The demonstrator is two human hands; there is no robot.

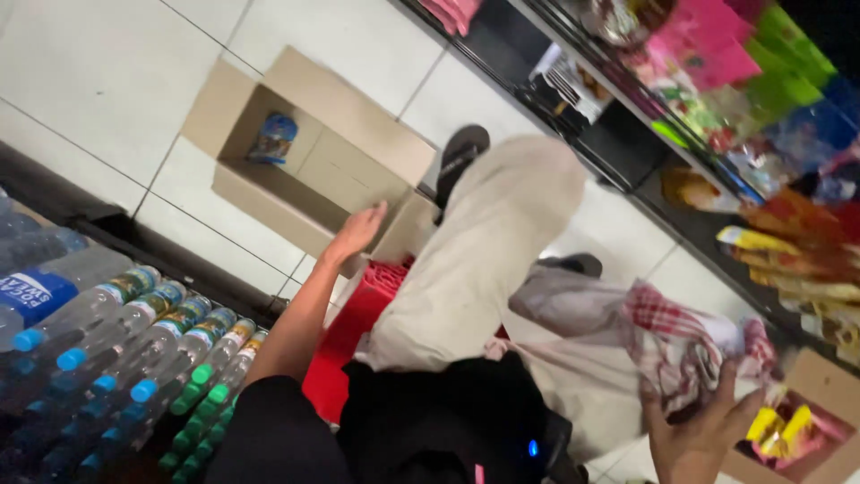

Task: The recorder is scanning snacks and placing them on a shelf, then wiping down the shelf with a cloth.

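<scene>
In the head view, the left hand [356, 231] is stretched out over the near edge of an open cardboard box [336, 175] that lies on the white tiled floor [98, 90]. Its fingers [376, 213] are released and slightly spread, with nothing grasped; they are touching or just above the box's rim, and which cannot be told. A single blue snack packet [273, 137] is seen inside the box, against its far wall, well apart from the hand. The right hand [699, 435] is raised at the lower right, palm open, fingers spread and empty, just beside a red-checked cloth [681, 345]. Behind it, a second cardboard box [820, 421] holding yellow and red packets is seen. The person is seated on a red plastic crate [354, 336], with a knee in beige trousers [475, 260] bent forward. Rows of water bottles [134, 350] with blue and green caps are stacked at the left. Store shelves [717, 134] filled with colourful packets run along the right.
</scene>
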